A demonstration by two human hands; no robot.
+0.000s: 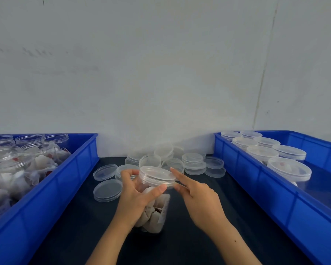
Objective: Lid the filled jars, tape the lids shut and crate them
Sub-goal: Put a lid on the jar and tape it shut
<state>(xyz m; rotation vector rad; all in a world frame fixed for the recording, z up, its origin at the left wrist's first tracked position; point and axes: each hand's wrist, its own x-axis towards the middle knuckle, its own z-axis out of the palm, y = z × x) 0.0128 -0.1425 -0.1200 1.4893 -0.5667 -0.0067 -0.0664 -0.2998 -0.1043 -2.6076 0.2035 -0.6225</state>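
A clear plastic jar (155,213) filled with white sachets stands tilted on the dark table, in front of me at the centre. A clear lid (157,175) sits on its mouth. My left hand (136,196) grips the jar just below the lid, thumb across the front. My right hand (197,199) is at the lid's right edge, its index finger straight along the rim and the other fingers curled beside it. Whether it pinches tape there is too unclear to tell.
A blue crate (46,197) on the left holds several open filled jars (17,169). A blue crate (275,197) on the right holds several lidded jars (289,169). Loose clear lids (180,159) are piled on the table behind the held jar.
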